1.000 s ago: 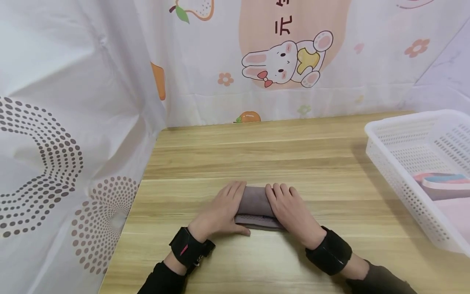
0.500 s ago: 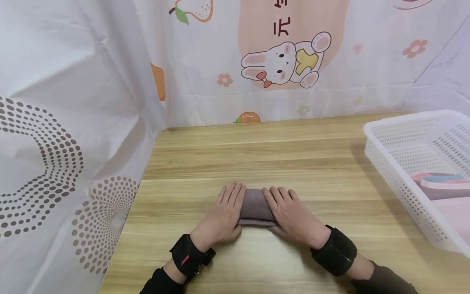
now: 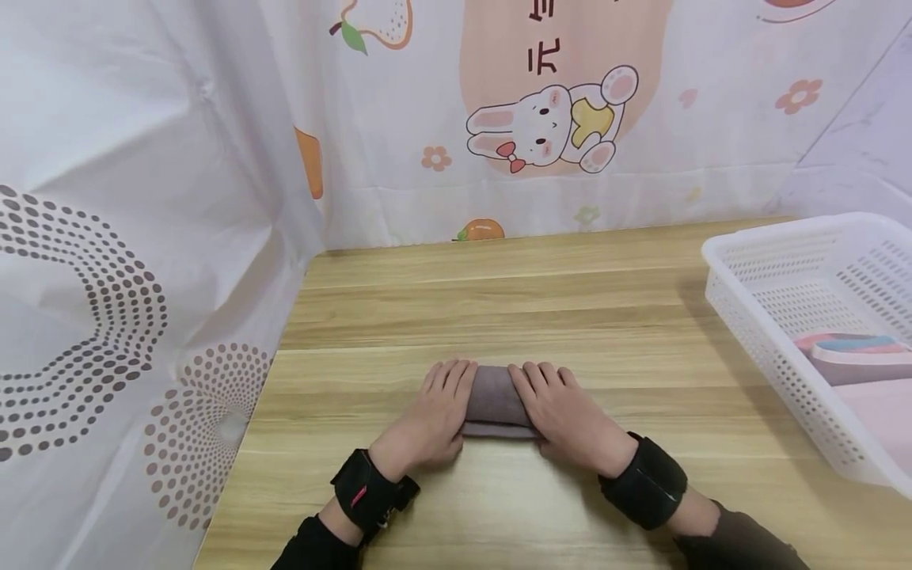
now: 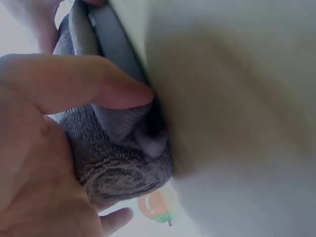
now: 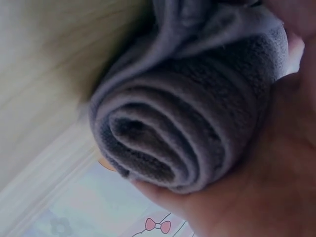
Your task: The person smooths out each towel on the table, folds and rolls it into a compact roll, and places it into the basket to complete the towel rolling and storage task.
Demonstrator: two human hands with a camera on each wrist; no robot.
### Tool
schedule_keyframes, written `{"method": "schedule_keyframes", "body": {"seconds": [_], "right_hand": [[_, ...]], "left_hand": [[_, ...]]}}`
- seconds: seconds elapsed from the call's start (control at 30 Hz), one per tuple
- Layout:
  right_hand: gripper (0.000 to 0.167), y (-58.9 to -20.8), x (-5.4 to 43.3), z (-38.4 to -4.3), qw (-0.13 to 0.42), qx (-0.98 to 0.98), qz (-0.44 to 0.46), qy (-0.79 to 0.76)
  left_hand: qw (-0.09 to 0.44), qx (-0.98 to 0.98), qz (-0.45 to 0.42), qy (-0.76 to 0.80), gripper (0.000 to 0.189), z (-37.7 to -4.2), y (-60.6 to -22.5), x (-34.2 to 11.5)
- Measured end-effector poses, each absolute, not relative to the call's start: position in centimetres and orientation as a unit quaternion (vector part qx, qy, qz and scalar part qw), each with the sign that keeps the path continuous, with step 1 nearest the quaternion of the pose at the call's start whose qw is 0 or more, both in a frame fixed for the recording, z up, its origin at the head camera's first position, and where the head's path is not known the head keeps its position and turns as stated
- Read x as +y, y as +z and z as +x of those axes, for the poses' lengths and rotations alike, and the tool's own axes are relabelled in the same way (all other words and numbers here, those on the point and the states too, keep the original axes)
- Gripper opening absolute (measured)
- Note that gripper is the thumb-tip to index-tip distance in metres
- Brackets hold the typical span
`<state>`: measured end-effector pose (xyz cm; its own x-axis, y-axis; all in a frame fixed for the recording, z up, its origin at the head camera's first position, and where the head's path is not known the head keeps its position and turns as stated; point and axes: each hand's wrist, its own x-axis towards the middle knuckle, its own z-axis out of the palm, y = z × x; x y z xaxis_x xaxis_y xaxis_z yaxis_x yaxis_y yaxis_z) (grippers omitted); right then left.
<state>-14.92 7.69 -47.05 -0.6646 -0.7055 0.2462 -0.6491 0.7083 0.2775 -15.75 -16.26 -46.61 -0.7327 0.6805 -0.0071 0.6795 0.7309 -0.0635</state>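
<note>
A grey-brown towel (image 3: 496, 396), rolled into a thick cylinder, lies on the wooden table between both hands. My left hand (image 3: 431, 416) grips its left end, fingers over the top. In the left wrist view, the thumb presses a loose fold at the near side of the towel (image 4: 118, 177). The right end is held by my right hand (image 3: 570, 416), its fingers draped over the roll. Spiral layers of the towel (image 5: 163, 123) show at that end in the right wrist view. A narrow flap runs along the roll's near edge. The right thumb is mostly hidden.
On the right of the table (image 3: 399, 301) stands a white perforated basket (image 3: 777, 356) with folded pink, grey and blue cloth items (image 3: 865, 352) inside. A printed curtain (image 3: 385, 158) hangs behind the table, and a white dotted sheet (image 3: 214, 261) borders its left side.
The loose flap on the towel's near side has become narrower as the towel rolled up. My left thumb has drawn in from the table to the towel. Both hands barely moved in the last half second.
</note>
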Motion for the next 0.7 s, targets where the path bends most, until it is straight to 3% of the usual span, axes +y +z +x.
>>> {"method": "schedule_keyframes", "body": {"seconds": [0.17,0.4,0.6,0.7], "right_hand": [[0.054,-47.5,7.8,-15.3,0.202,-0.901,0.376,-0.074],[0.072,-48.0,8.2,-15.5,0.180,-0.908,0.378,-0.035],[0.101,-47.8,8.7,-16.1,0.104,-0.926,0.362,0.023],[0.101,-47.4,9.3,-16.3,0.076,-0.929,0.361,0.036]], "left_hand": [[-0.016,-0.925,-0.379,0.019,0.077,-16.9,-45.8,-15.8],[-0.107,-0.927,-0.355,-0.058,0.085,-18.7,-45.2,-15.0],[-0.105,-0.929,-0.354,-0.036,0.093,-19.0,-45.1,-14.4],[-0.100,-0.932,-0.347,-0.044,0.089,-18.9,-45.1,-13.7]]}}
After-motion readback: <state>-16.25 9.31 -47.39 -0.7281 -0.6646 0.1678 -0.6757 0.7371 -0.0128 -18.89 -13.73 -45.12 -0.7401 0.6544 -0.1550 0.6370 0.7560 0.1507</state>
